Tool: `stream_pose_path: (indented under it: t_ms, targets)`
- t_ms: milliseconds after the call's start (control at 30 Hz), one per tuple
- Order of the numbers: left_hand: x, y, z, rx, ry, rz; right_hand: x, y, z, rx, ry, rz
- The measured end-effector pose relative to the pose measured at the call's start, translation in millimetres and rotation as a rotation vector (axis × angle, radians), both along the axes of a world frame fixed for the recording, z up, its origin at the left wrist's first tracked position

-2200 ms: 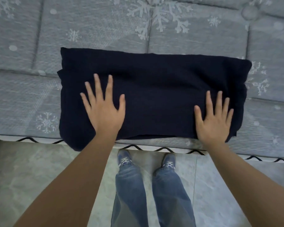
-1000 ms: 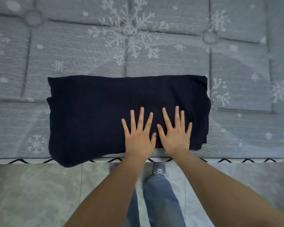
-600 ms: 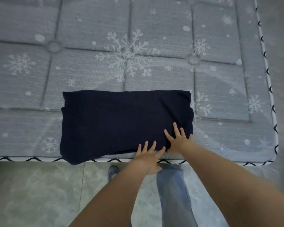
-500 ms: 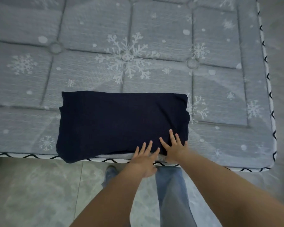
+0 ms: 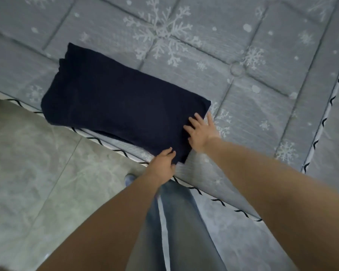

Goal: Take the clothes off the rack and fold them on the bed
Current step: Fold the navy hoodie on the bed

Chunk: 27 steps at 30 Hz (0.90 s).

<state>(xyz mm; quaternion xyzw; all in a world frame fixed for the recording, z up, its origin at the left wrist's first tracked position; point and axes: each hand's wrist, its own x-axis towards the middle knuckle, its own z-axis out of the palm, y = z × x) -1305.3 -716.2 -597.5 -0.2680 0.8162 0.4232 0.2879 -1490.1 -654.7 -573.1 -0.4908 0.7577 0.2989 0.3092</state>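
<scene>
Head view
Surroundings: a grey quilted bed [image 5: 243,61] with white snowflake print and a black zigzag trim along its edge; pale marbled floor tiles [image 5: 37,173] lie below that edge, and the person's jeans [image 5: 176,222] and one shoe toe [image 5: 129,178] show beside it.
Garment: a dark navy folded garment [image 5: 121,102] lies flat on the bed as a long rectangle, its near long side reaching the bed's edge and slightly overhanging at the left corner.
In the way: both forearms cross the lower frame and cover part of the bed's edge; nothing lies on the garment but the hands.
Left hand [image 5: 162,163]: at the garment's near right corner, fingers curled over the fabric edge, seemingly pinching it, though blur softens the detail.
Right hand [image 5: 201,132]: fingers spread and straight, flat on the garment's right end, the outer fingers reaching past it onto the bed.
</scene>
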Motion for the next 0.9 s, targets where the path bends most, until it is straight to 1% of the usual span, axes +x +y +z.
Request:
stream_pose_path:
  t_ms: [67, 100, 200, 233, 267, 333, 433, 533, 600, 667, 700, 767, 833, 900]
  targets:
    - [-3, 10, -5, 0.012, 0.036, 0.065, -27, -6, -5, -0.063, 0.019, -0.063]
    - [-5, 14, -8, 0.014, 0.076, 0.098, -39, -10, -9, -0.127, 0.019, -0.106]
    - [-14, 21, -17, -0.017, 0.248, 0.227, -64, -22, -15, -0.453, 0.007, -0.287]
    - [-17, 24, -22, -0.049, 0.279, 0.265, -68, -25, -20, -0.516, -0.001, -0.327]
    - [-20, 26, -24, -0.082, 0.283, 0.285, -71, -29, -23, -0.534, -0.01, -0.35]
    - [-25, 29, -31, -0.151, 0.204, 0.281, -75, -35, -35, -0.458, -0.031, -0.373]
    - [-38, 35, -40, -0.327, 0.05, 0.223, -79, -36, -56, -0.321, -0.074, -0.466]
    - [-47, 40, -52, -0.504, 0.01, 0.083, -80, -29, -74, -0.343, -0.106, -0.553]
    - [-49, 45, -57, -0.597, 0.01, -0.021, -82, -23, -77, -0.386, -0.051, -0.553]
    - [-48, 49, -62, -0.641, 0.025, -0.024, -88, -21, -78, -0.432, 0.002, -0.542]
    - [-47, 50, -64, -0.648, 0.045, -0.01, -91, -22, -78, -0.459, -0.008, -0.559]
    - [-43, 49, -65, -0.657, 0.09, 0.005, -96, -27, -73, -0.503, -0.098, -0.648]
    - [-40, 45, -66, -0.665, 0.138, 0.008, -100, -35, -64, -0.491, -0.178, -0.735]
    - [-38, 38, -64, -0.667, 0.196, 0.033, -105, -43, -52, -0.475, -0.26, -0.872]
